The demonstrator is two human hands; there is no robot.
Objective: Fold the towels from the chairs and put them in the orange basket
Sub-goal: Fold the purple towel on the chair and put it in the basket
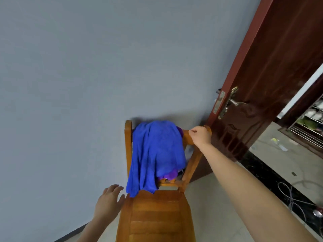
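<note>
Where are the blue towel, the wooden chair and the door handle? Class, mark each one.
blue towel (157, 151): head view, middle of the draped cloth.
wooden chair (157, 215): head view, bare seat.
door handle (238, 102): head view, the metal lever.

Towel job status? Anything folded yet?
Nothing looks done: the blue towel hangs unfolded over the chair back, a purple towel under it. In hand: the right hand grips the chair's top rail; the left hand hovers open beside the seat. Left: lifting, folding and basketing both; no orange basket is in view.
</note>
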